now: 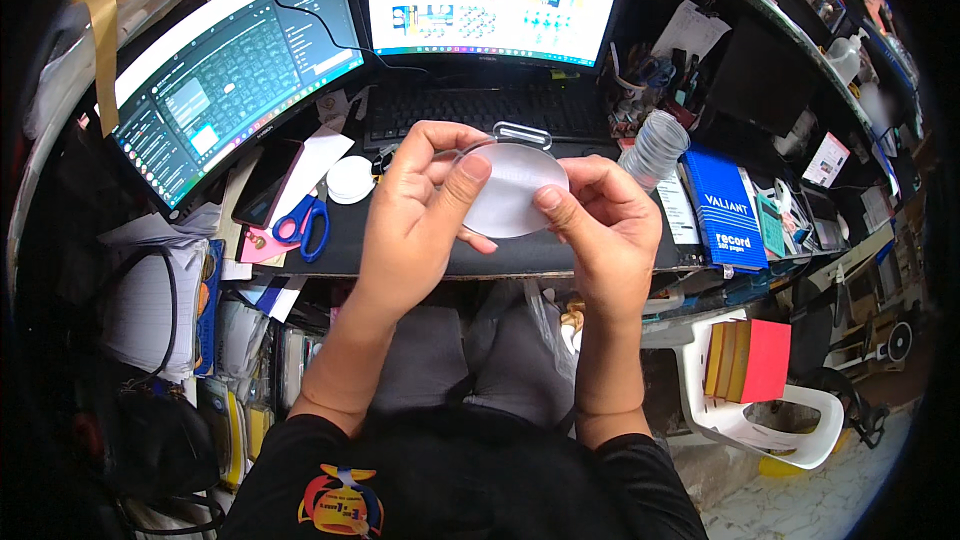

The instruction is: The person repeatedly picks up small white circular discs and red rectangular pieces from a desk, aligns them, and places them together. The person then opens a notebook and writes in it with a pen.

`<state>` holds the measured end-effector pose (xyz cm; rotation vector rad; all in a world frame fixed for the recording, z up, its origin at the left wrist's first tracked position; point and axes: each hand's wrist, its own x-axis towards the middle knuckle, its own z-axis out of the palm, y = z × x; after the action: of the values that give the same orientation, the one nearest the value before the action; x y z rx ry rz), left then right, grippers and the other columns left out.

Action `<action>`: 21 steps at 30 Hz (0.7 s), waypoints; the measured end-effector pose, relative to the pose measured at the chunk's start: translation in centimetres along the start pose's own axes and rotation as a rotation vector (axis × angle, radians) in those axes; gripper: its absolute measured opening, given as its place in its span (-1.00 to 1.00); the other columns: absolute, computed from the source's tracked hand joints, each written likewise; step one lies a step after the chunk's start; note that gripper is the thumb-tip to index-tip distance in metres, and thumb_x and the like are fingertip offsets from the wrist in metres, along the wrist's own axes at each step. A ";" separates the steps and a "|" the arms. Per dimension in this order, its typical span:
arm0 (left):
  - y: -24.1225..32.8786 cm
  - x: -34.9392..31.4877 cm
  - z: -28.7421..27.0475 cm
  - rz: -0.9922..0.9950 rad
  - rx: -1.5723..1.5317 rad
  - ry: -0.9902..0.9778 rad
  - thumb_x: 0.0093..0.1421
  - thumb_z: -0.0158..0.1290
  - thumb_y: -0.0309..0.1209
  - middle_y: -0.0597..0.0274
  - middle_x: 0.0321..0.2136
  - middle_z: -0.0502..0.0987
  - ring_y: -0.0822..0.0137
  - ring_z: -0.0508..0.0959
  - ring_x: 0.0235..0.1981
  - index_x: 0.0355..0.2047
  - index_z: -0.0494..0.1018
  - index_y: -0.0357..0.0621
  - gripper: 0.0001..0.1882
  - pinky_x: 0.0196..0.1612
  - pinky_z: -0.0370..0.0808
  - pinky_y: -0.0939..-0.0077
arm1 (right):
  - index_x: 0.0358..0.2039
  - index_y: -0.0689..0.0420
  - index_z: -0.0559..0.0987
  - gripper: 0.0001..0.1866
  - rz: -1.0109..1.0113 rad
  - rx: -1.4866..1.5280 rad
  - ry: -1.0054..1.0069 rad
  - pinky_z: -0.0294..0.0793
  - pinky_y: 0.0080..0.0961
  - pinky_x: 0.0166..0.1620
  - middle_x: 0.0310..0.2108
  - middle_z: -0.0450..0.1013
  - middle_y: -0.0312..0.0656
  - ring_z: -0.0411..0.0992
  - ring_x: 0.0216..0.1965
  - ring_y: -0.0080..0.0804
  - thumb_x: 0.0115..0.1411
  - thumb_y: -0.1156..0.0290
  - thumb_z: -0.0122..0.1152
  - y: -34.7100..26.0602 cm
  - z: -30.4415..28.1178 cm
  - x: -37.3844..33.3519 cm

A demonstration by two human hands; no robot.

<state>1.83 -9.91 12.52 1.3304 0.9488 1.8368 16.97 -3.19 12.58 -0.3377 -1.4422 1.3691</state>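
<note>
Between my two hands, above the desk's front edge, is a round translucent disc [505, 200] with a slotted clear tab at its top, like a blank medal. My left hand [418, 205] grips its left side, thumb on the face and fingers behind. On the right side, my right hand [605, 225] pinches the rim between thumb and bent fingers. A stack of clear round pieces [655, 150] stands on the desk beyond my right hand. Left of my left hand lie white round pieces [350, 180] and blue-handled scissors [303, 227].
Two lit monitors [495, 0] stand behind a black keyboard [490, 110]. A blue record book [725, 210] lies at the right, with a pen holder [630, 75] farther back. A phone [268, 183] rests at the left. Red-covered books [765, 360] sit on a white plastic chair [700, 410].
</note>
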 end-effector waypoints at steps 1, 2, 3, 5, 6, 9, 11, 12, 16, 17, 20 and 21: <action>0.3 0.0 -0.1 -0.009 0.038 0.002 0.34 -0.03 -0.30 0.11 -0.20 0.51 0.49 0.56 -0.31 -0.02 0.29 -0.24 -0.68 -0.47 0.60 0.67 | -0.19 0.26 0.58 -0.77 0.009 0.035 -0.007 0.43 -0.75 -0.38 -0.38 0.53 -0.26 0.43 -0.42 -0.68 0.12 0.53 0.33 0.0 -0.2 0.0; 0.5 -0.1 -0.1 -0.006 0.056 0.007 0.34 -0.03 -0.31 0.10 -0.20 0.53 0.49 0.57 -0.31 -0.01 0.29 -0.25 -0.68 -0.46 0.60 0.66 | -0.18 0.27 0.58 -0.76 0.033 0.055 -0.001 0.40 -0.76 -0.41 -0.39 0.53 -0.26 0.42 -0.45 -0.68 0.12 0.52 0.33 0.0 -0.3 0.0; 0.6 -0.1 0.0 0.007 0.043 0.024 0.34 -0.03 -0.32 0.08 -0.21 0.56 0.46 0.59 -0.29 0.02 0.29 -0.29 -0.66 -0.45 0.61 0.65 | -0.17 0.28 0.58 -0.75 0.057 0.079 0.007 0.37 -0.77 -0.45 -0.39 0.53 -0.26 0.41 -0.47 -0.68 0.13 0.50 0.32 0.0 -0.4 0.0; 0.8 -0.2 0.2 -0.004 0.042 0.023 0.35 -0.05 -0.32 0.08 -0.20 0.55 0.45 0.59 -0.28 0.03 0.29 -0.28 -0.66 -0.44 0.62 0.64 | -0.15 0.29 0.59 -0.74 0.039 0.105 0.040 0.27 -0.79 -0.54 -0.41 0.53 -0.24 0.37 -0.55 -0.69 0.16 0.45 0.30 0.2 -0.4 0.0; 0.8 -0.2 0.3 -0.006 0.035 0.024 0.35 -0.06 -0.32 0.08 -0.19 0.54 0.45 0.59 -0.28 0.03 0.29 -0.28 -0.66 -0.43 0.62 0.63 | -0.15 0.29 0.59 -0.74 0.026 0.111 0.048 0.28 -0.79 -0.54 -0.41 0.53 -0.24 0.37 -0.55 -0.69 0.16 0.45 0.30 0.3 -0.3 0.0; 0.9 -0.3 0.6 -0.015 -0.013 0.022 0.37 -0.09 -0.30 0.08 -0.16 0.53 0.44 0.59 -0.26 0.05 0.28 -0.28 -0.65 -0.41 0.63 0.62 | -0.15 0.29 0.59 -0.75 -0.015 0.122 0.082 0.28 -0.78 -0.53 -0.41 0.51 -0.26 0.37 -0.54 -0.69 0.17 0.46 0.28 0.5 -0.1 -0.2; 0.8 -0.4 0.8 0.007 0.004 0.045 0.38 -0.11 -0.28 0.08 -0.14 0.52 0.44 0.59 -0.25 0.05 0.28 -0.28 -0.64 -0.40 0.63 0.61 | -0.15 0.29 0.59 -0.75 -0.026 0.105 0.097 0.28 -0.78 -0.53 -0.41 0.50 -0.27 0.37 -0.53 -0.69 0.18 0.46 0.28 0.5 0.0 -0.4; 0.8 -0.5 0.8 0.024 0.021 0.055 0.38 -0.12 -0.28 0.09 -0.13 0.52 0.43 0.59 -0.24 0.06 0.28 -0.28 -0.64 -0.39 0.64 0.61 | -0.15 0.29 0.60 -0.75 -0.037 0.104 0.105 0.28 -0.79 -0.53 -0.41 0.50 -0.27 0.37 -0.53 -0.69 0.18 0.46 0.28 0.5 0.0 -0.5; 1.2 -0.7 0.8 0.064 0.139 0.056 0.38 -0.11 -0.28 0.09 -0.11 0.52 0.46 0.59 -0.25 0.03 0.32 -0.27 -0.66 -0.41 0.59 0.68 | -0.14 0.31 0.58 -0.75 -0.045 0.031 0.130 0.28 -0.74 -0.56 -0.39 0.48 -0.22 0.39 -0.55 -0.62 0.17 0.48 0.26 0.2 0.1 -0.9; 1.3 -0.7 0.7 0.070 0.181 0.062 0.37 -0.09 -0.29 0.09 -0.12 0.53 0.47 0.59 -0.26 0.01 0.33 -0.27 -0.67 -0.42 0.58 0.69 | -0.14 0.31 0.58 -0.75 -0.061 0.025 0.123 0.28 -0.76 -0.53 -0.37 0.49 -0.22 0.38 -0.52 -0.64 0.17 0.49 0.26 0.1 0.1 -1.0; 1.5 -0.9 0.6 0.084 0.266 0.081 0.35 -0.05 -0.32 0.10 -0.16 0.56 0.50 0.59 -0.28 -0.02 0.37 -0.27 -0.70 -0.44 0.55 0.73 | -0.13 0.30 0.59 -0.75 -0.100 0.015 0.095 0.29 -0.80 -0.47 -0.31 0.49 -0.24 0.37 -0.46 -0.69 0.18 0.50 0.26 0.0 0.0 -1.1; 1.5 -0.9 0.6 0.083 0.266 0.089 0.35 -0.04 -0.33 0.11 -0.17 0.57 0.51 0.59 -0.29 -0.03 0.38 -0.28 -0.70 -0.44 0.55 0.74 | -0.12 0.30 0.59 -0.75 -0.107 0.012 0.091 0.28 -0.80 -0.46 -0.30 0.49 -0.24 0.37 -0.45 -0.69 0.18 0.50 0.25 0.0 0.0 -1.1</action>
<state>2.52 -11.36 13.54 1.4739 1.2365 1.8954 17.43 -4.03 12.03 -0.3072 -1.3568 1.2605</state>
